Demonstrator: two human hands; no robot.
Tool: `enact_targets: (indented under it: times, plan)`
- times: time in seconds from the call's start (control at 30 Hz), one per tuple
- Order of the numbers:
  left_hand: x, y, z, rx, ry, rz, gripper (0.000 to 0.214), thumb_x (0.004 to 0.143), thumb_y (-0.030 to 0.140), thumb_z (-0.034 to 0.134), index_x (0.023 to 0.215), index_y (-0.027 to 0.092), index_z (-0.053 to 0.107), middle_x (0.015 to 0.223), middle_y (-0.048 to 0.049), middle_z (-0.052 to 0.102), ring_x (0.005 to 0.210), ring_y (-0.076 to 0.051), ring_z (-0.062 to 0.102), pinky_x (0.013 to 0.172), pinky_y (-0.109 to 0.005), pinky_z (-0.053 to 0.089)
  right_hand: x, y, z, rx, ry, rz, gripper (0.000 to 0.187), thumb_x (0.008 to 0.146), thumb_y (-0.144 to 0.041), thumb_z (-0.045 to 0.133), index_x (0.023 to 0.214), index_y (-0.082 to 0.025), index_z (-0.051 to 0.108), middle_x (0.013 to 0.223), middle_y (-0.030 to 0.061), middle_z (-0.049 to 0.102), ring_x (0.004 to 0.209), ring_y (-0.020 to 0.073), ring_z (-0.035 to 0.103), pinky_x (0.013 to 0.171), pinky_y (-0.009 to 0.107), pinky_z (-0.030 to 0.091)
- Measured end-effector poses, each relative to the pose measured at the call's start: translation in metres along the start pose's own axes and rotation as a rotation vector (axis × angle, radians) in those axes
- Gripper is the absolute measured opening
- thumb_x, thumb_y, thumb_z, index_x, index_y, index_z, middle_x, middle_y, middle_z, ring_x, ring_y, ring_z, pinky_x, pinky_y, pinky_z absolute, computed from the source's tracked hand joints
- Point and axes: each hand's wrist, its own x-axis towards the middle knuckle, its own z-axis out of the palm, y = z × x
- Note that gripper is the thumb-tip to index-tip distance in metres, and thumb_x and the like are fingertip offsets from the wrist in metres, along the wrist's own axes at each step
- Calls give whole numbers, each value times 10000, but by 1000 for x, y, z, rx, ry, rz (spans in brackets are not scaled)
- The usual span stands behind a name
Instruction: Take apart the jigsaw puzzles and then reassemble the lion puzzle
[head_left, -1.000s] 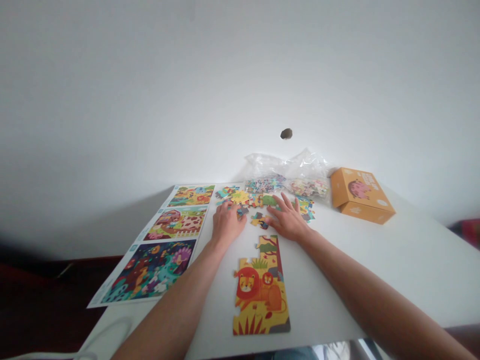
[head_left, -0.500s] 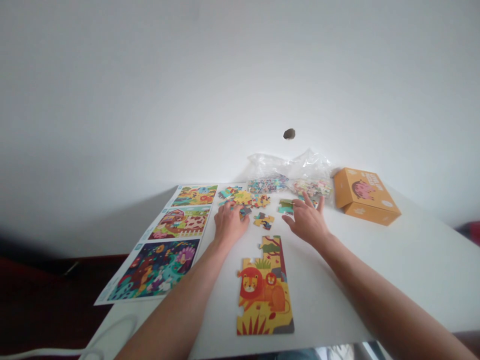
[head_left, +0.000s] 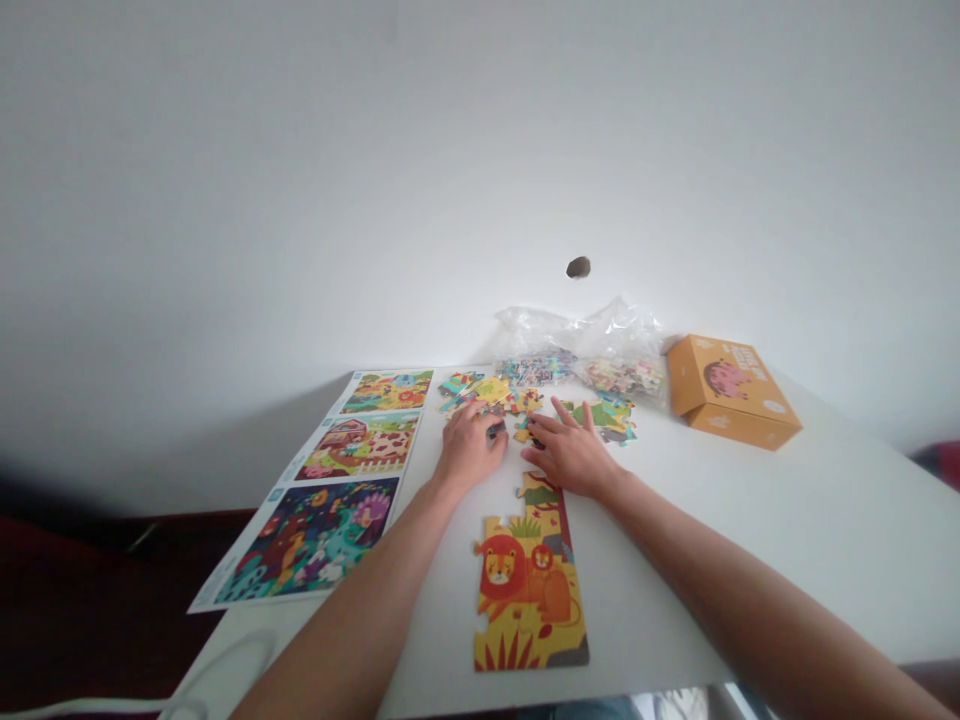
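Observation:
My left hand [head_left: 469,450] has its fingers curled around a puzzle piece [head_left: 495,429] with a dark grey patch, at the front of a loose pile of puzzle pieces [head_left: 493,390]. My right hand [head_left: 573,455] is spread, palm down, its fingertips at a yellow and dark puzzle piece [head_left: 521,432], which it partly covers. Just below the hands lies a joined puzzle section [head_left: 529,585] with two lions, a bush and a branch. Its top right part is close under my right hand. More pieces [head_left: 611,415], green and blue, lie beyond the right hand.
A sheet with three printed pictures [head_left: 356,472] lies along the table's left edge. Clear plastic bags [head_left: 581,350] of puzzle pieces rest against the wall. An orange box [head_left: 731,390] stands at the back right. A white cable [head_left: 90,706] shows at the lower left.
My right hand has moved left and nearer, from the green pieces to the yellow and dark piece, uncovering the green ones. My left hand has shifted slightly right.

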Motion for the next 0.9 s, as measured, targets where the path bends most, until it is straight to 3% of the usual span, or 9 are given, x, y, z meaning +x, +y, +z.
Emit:
enact_targets:
  times: [0.1,0.2,0.33,0.4,0.5,0.6,0.77,0.83,0.9]
  plan:
    - [1,2,-3,-2,15,-18,198,838,319,594,933,237,747,1282,-83,588,1237,-264,507,1081,-401,405,1,5,2,-32,44,77,516,964,-553,392,1356,-248,531,1541,77,377,1465,399,120,1089,738,35]
    - [0,4,-6,102,42,-193,329,832,372,604,1121,242,694,1275,-121,577,1237,-311,484,1040,-472,409,0,6,1,-26,57,54,501,944,-540,450,1337,-244,547,1557,82,340,1446,399,164,1093,716,80]
    - [-2,6,-10,181,-17,-323,496,840,460,585,1288,248,595,1304,-158,545,1216,-350,479,989,-521,402,0,0,-6,-16,141,46,325,964,-413,455,1129,-253,685,1331,83,572,1281,304,416,1131,579,145]
    - [-2,6,-10,181,-40,-319,475,849,459,576,1279,258,603,1304,-147,543,1211,-334,484,995,-496,396,-1,-2,-10,-12,179,63,317,970,-378,442,1025,-241,722,1167,83,655,1160,262,493,1121,511,192]
    - [-1,5,-9,145,-30,-295,448,841,433,599,1259,273,623,1275,-121,560,1187,-310,505,999,-459,406,-2,-3,-12,9,155,48,331,974,-383,433,1002,-235,727,1073,74,700,1092,249,527,1112,506,192]
    - [0,3,-6,59,-30,-207,408,828,371,623,1222,268,644,1200,-94,597,1132,-273,540,992,-412,434,-2,0,-8,23,113,9,318,967,-389,443,1098,-247,695,1199,58,679,1177,266,497,1123,530,154]
    - [0,0,-3,-76,-38,-12,445,801,263,635,1243,209,625,1211,-91,588,1161,-225,527,1061,-345,409,-2,1,-1,27,36,-53,414,922,-417,518,1309,-280,569,1438,32,524,1369,341,321,1106,592,158]
    - [-1,1,-4,-76,-40,-6,459,790,261,642,1247,223,624,1246,-89,571,1194,-230,509,1071,-349,400,-2,-2,-1,28,53,-53,405,926,-416,518,1299,-274,581,1410,49,548,1342,329,359,1093,559,207]
    - [-1,2,-6,-24,-37,-69,461,781,291,653,1240,269,631,1280,-82,554,1227,-256,487,1060,-388,401,-2,-4,-5,28,104,-11,331,955,-396,471,1196,-261,653,1255,69,650,1217,282,482,1040,469,301]
